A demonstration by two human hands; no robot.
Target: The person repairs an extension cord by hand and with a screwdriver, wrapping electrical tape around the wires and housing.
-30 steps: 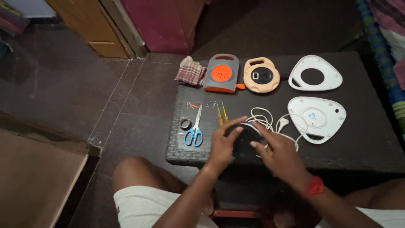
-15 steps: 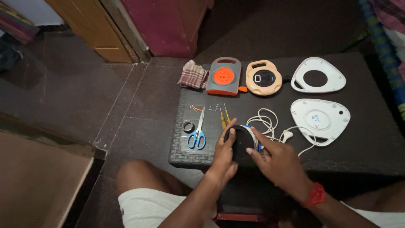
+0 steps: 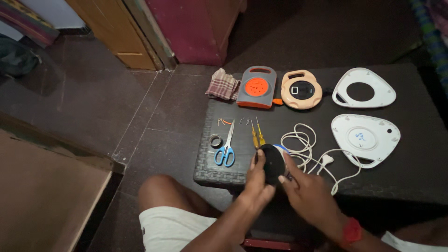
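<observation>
The left hand [image 3: 258, 179] and the right hand [image 3: 305, 193] are both gripping a round black disc-shaped spool [image 3: 273, 164], one on each side of it, at the near edge of the low dark plastic table [image 3: 420, 154]. The left hand is clamping the disc's left rim with its fingers curled over the top. The right hand is pressing against the disc's right side, thumb forward. The disc is standing on edge, tilted, directly between the two hands; neither hand is nearer than the other.

A coiled white electrical cord [image 3: 303, 144] with a white plug [image 3: 326, 160] is lying just right of the disc and appears to be running into it; whether it is attached cannot be told.

Just left of the disc, two yellow-handled screwdrivers [image 3: 256, 135] are lying with their long axes pointing away from the person. Further left, blue-handled scissors [image 3: 226, 148] are resting beside a small dark tape roll [image 3: 215, 140].

To the right, a white rounded-triangular plastic cover [image 3: 366, 139] bearing a small blue mark at its centre is lying flat. Behind it, a matching white triangular frame with a round opening [image 3: 364, 88] is lying flat too.

Along the far edge are sitting a grey and orange cord-reel housing [image 3: 256, 87], a beige round reel housing with a black centre [image 3: 301, 89], and a folded checked cloth [image 3: 223, 85].
</observation>
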